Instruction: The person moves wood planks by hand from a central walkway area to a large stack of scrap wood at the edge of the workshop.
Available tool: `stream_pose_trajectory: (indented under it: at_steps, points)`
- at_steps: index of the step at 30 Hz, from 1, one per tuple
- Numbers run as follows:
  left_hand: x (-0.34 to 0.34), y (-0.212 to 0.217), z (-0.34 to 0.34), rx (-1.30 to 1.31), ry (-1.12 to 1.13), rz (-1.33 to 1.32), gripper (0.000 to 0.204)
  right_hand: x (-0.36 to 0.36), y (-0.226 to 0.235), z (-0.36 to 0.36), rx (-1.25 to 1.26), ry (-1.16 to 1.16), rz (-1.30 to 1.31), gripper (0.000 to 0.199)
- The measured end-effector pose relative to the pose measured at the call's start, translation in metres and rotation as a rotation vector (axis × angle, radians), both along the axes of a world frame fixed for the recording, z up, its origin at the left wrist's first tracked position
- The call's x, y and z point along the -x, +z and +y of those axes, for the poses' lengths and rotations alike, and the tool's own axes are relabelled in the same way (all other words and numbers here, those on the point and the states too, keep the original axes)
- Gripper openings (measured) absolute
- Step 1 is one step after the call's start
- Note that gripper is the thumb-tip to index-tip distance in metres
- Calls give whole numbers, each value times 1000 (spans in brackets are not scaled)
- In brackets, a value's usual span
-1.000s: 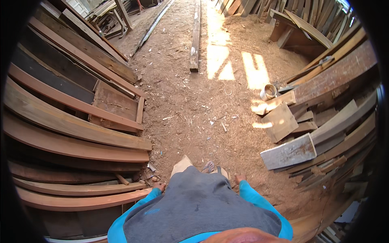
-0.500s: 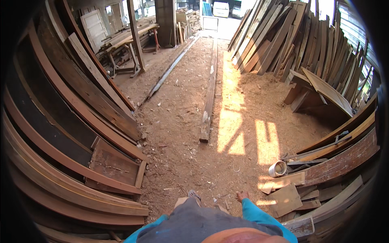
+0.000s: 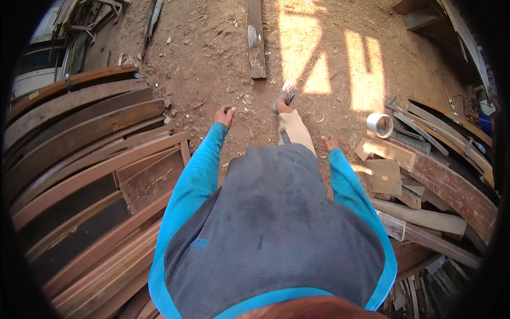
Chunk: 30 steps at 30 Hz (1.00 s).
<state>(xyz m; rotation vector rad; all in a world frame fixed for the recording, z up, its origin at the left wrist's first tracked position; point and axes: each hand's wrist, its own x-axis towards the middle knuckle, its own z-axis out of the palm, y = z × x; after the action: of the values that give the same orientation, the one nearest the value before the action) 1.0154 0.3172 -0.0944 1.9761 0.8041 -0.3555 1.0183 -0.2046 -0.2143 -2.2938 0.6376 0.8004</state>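
My left hand (image 3: 225,116) hangs out in front of my left side, above the dusty ground (image 3: 186,58). Its fingers are loosely curled with a gap at the thumb, and nothing shows in it. My right hand (image 3: 331,143) is held low by my right thigh, its thumb apart from the fingers, and it too carries nothing visible. Nearest to it are a white bucket-like container (image 3: 379,125) and a short flat board (image 3: 387,152). A long wooden beam (image 3: 255,40) lies on the ground ahead of my sandalled foot (image 3: 288,93).
Stacked long planks (image 3: 85,106) line the left side, with a framed wooden panel (image 3: 151,181) among them. On the right lie a square board piece (image 3: 383,176), a worn reddish plank (image 3: 451,186) and several offcuts. A wooden trestle (image 3: 95,24) stands far left.
My view has tilted down toward my body. My left hand, mostly hidden beside my waist before, now reaches forward in plain sight. One foot is now farther forward, nearer the beam's end.
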Motion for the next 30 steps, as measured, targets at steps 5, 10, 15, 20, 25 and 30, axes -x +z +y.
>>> stream_pose_trajectory:
  at_steps: [5, 10, 15, 20, 25, 30]
  points:
    - [-76, -16, 11, 43, -1, 208, 38, -171, 36, 91, -148, 110, 73, 62]
    - [-154, -71, 24, 76, -84, 214, 43, -303, 8, 181, -340, 333, 139, 63]
    - [-249, -215, 44, 97, -267, 209, 47, -359, -117, 275, -154, 382, 186, 74]
    - [-346, -392, 80, 34, -216, 418, 69, -383, -266, 342, -385, 258, 368, 110]
    - [-399, -499, 76, 340, 238, 371, 81, -380, -372, 399, -380, 38, 140, 103]
    - [-399, -515, 47, 604, 508, 170, 81, -378, -404, 405, -560, -243, 67, 96]
